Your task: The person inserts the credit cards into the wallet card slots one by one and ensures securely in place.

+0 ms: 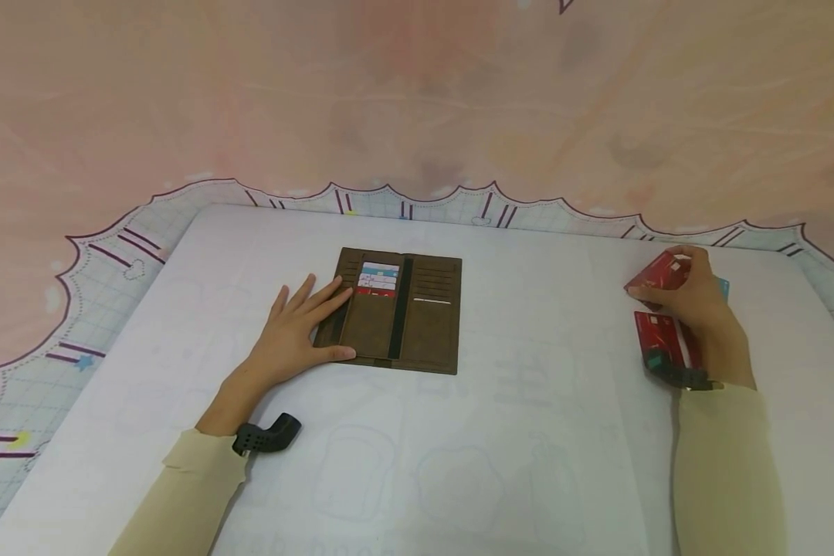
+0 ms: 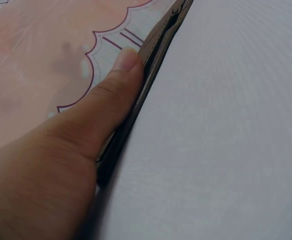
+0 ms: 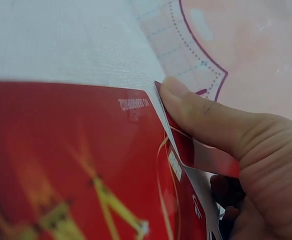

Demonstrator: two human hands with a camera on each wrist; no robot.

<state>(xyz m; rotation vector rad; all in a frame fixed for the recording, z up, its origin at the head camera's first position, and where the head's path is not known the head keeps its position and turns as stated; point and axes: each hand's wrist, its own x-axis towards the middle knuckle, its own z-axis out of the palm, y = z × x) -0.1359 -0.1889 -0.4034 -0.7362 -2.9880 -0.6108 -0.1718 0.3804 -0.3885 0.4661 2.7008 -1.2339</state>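
Note:
In the head view a brown card wallet (image 1: 431,340) lies unfolded on the white table. Several cards (image 1: 378,279) show in its left half and one pale card edge in its right half. My left hand (image 1: 288,340) rests on the wallet's left side, fingers spread and thumb along the near edge; the left wrist view shows this thumb (image 2: 108,92) against the wallet's rim. Far to the right, my right hand (image 1: 695,297) pinches a red card (image 1: 656,274), tilted. Just below lies another red card (image 1: 656,332), large in the right wrist view with a yellow design.
A blue card (image 1: 724,288) peeks out behind my right hand. The white tabletop (image 1: 528,432) ends at the back against a patterned cloth (image 1: 417,100) with a scalloped border. Dark wrist cameras (image 1: 267,434) sit on both wrists.

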